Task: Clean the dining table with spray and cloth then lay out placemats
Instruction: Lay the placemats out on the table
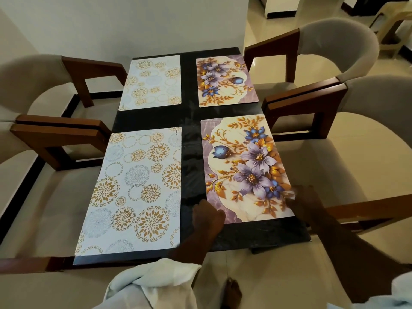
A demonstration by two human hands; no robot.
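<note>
Risk: an uneven tug could skew the rectangular purple-and-gold floral placemat (247, 166), which lies near-right on the glossy black counter (191, 117), or push its right edge past the rim it already lies close to. Left hand (208, 216) is at its near-left corner, fingers curled, apparently pinching it. Right hand (305, 197) is at the right edge; it is blurred, so I cannot tell how its fingers lie.

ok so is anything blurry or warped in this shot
head view: right hand smeared by motion at the near floral mat edge, left hand sharper; wide lens bows the chairs and table edges; dull streaky sheen on the dark top, no hard glare
</note>
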